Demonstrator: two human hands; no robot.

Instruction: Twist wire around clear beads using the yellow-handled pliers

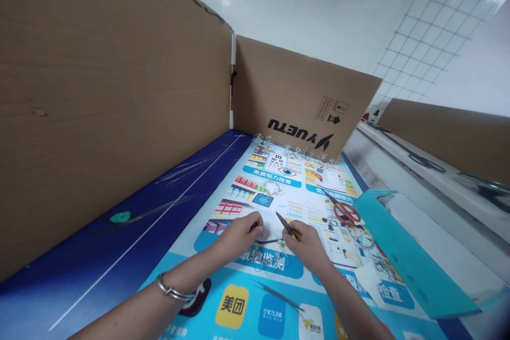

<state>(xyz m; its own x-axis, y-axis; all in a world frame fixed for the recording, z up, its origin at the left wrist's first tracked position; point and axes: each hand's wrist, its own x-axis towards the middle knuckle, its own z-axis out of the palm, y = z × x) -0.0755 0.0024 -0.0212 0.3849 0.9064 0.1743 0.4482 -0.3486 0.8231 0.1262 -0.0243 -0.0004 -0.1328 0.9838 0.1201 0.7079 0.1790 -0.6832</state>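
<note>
- A thin dark wire piece (270, 241) is being kept between both hands, low on the printed poster (263, 276) covering the worktop.
- The left grip (239, 236) is being curled down at the wire piece's left end; whether anything is being pinched cannot be told.
- The right grip (305, 247) is pinching yellow-handled tweezers (290, 228), seemingly so that the black tips are being angled toward the wire piece.
- Red-handled scissors (345, 212) are being left just right of the wire piece, apparently for easy reach.
- A teal folder (410, 260) is being kept further right of it, and a cardboard panel (303, 95) is being stood beyond it, seemingly as a screen.
</note>
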